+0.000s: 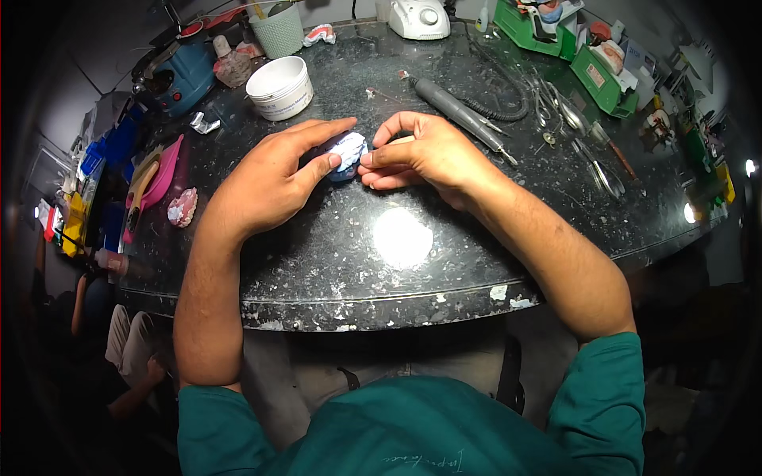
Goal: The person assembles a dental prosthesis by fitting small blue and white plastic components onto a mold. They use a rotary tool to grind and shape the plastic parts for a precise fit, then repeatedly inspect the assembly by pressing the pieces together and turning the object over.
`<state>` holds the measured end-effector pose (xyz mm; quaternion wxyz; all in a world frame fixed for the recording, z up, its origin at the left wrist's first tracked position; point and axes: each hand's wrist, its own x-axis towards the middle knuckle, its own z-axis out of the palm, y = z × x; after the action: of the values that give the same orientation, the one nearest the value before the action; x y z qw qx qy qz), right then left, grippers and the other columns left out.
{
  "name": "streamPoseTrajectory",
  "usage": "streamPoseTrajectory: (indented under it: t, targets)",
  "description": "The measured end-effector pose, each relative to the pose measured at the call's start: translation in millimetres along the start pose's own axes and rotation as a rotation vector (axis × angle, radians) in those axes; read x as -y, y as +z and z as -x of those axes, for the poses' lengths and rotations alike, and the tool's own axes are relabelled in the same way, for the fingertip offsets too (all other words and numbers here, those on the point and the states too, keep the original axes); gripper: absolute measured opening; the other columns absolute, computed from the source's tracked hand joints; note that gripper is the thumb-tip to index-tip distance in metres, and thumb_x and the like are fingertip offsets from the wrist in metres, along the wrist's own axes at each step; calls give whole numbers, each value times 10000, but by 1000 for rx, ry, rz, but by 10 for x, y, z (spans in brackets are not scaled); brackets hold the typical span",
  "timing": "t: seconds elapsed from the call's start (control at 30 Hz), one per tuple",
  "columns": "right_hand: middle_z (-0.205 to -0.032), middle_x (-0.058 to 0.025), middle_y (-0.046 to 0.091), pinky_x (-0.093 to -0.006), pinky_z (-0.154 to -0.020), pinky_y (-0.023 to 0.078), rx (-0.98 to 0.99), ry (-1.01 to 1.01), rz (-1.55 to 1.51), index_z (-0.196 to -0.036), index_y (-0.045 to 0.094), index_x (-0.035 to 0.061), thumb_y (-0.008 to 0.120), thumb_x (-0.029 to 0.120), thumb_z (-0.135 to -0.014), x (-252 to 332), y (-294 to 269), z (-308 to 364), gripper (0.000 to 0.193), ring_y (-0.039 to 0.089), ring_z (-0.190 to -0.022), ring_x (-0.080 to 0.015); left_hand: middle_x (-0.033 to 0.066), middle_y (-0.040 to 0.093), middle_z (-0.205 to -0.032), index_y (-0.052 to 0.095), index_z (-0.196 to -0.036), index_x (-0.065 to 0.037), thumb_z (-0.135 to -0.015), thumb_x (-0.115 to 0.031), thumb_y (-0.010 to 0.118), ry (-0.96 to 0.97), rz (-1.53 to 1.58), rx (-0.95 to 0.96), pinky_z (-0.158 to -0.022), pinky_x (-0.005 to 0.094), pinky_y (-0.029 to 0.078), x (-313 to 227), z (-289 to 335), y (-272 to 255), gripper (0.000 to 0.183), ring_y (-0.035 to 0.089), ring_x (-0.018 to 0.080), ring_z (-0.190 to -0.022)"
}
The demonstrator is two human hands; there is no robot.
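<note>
Over the middle of the dark table, my left hand (274,170) is closed around a small lump (348,152), white on top with dark blue at its lower edge. My left thumb presses on the lump's near left side, and the fingers reach over its far side. At the lump's right edge, my right hand (417,153) has its thumb and index finger pinched together. Whatever lies between those fingertips is too small or hidden to tell. A white plastic tub (279,89) with printing on its side stands just beyond my left hand.
A grey handpiece (456,111) with a coiled cord lies beyond my right hand. Metal hand tools (583,131) are on the right, near green bins (599,79). At left are a pink dustpan (163,178) with a brush, a pinkish dental cast (182,208) and a blue machine (181,75).
</note>
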<state>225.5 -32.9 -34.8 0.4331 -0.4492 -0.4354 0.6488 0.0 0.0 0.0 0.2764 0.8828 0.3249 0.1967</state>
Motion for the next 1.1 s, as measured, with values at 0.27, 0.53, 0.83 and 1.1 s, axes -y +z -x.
streamPoseTrajectory:
  t: [0.27, 0.53, 0.83, 1.1]
  targets:
    - [-953, -184, 721, -283, -774, 640, 3, -2, 23, -1032, 536, -8, 683, 26, -915, -19, -28, 6, 191, 746, -863, -232, 180, 614, -1371, 576, -1389, -52, -957, -114, 637, 76, -22, -2, -1063, 381, 450, 15, 12, 31, 441, 599, 278, -1255]
    - [-939, -160, 720, -304, -778, 642, -41, -24, 22, -1030, 554, -7, 686, 47, -918, -12, -79, 18, 181, 743, -861, -220, 174, 625, -1350, 579, -1383, -55, -803, -107, 756, 137, -271, -80, -1046, 380, 481, -29, 33, 108, 609, 619, 311, -1226]
    - [-871, -85, 711, -292, -678, 593, -94, -259, 318, -990, 596, -13, 698, 89, -914, -26, -177, 19, 163, 705, -798, -136, 191, 708, -1134, 630, -1305, -42, -722, -121, 745, -53, -390, -152, -880, 345, 550, -101, -16, 184, 600, 710, 267, -994]
    - [-1287, -165, 552, -423, -979, 510, -203, -1261, 1012, -1280, 583, 81, 863, 133, -704, 117, 18, 172, 642, 588, -1165, -367, 99, 691, -1137, 536, -1355, 59, -875, -117, 743, 30, 835, -375, -919, 278, 525, -5, -71, 195, 552, 656, 125, -1019]
